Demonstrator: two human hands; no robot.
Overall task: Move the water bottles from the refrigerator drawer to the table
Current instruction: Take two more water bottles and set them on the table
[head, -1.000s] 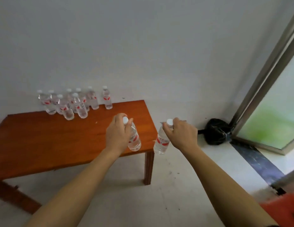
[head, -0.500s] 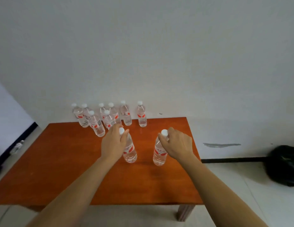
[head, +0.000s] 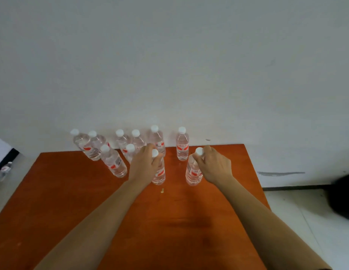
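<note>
An orange-brown wooden table (head: 72, 201) stands against a white wall. My left hand (head: 143, 166) grips the neck of a clear water bottle (head: 159, 174) with a white cap and red label. My right hand (head: 214, 165) grips the neck of a second bottle (head: 193, 173). Both bottles are upright with their bases at the table top. Behind them, several more bottles (head: 113, 162) stand in a cluster along the table's far edge, one of them (head: 182, 146) apart at the right.
Another bottle (head: 4, 170) lies on the floor at the far left. A black bag (head: 343, 197) sits on the tiled floor to the right of the table. A small yellow speck (head: 162, 190) lies on the table just in front of the held bottles.
I have come up to the table and both hands have carried their bottles forward over it and down, from beyond its right edge to near the back cluster.
</note>
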